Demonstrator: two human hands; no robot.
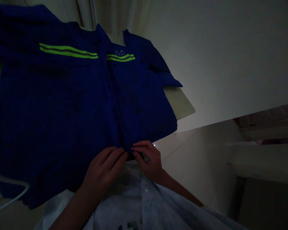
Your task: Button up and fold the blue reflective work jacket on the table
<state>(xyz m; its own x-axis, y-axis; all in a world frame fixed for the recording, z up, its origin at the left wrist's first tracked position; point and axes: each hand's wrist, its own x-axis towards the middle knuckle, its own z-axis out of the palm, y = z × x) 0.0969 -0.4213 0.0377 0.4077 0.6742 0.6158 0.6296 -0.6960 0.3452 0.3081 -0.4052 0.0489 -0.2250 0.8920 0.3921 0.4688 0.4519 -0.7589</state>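
A dark blue work jacket (62, 105) with yellow-green and grey stripes across the chest lies spread out, its collar away from me and its hem toward me. Down its middle runs the front opening (115, 102). At the lower end of that opening, my left hand (107, 167) has its fingers bent together on the hem edge. Just to the right, my right hand (148, 158) pinches the hem between thumb and fingers. Both hands are close together, and the fabric under the left fingertips is partly hidden.
Under the jacket is a pale table (179, 103), its corner showing at right. A white wall (220, 64) rises beside it, with tiled floor (194, 156) below. A pale curtain (120, 16) hangs behind. A white cable-like loop (21, 188) is at lower left.
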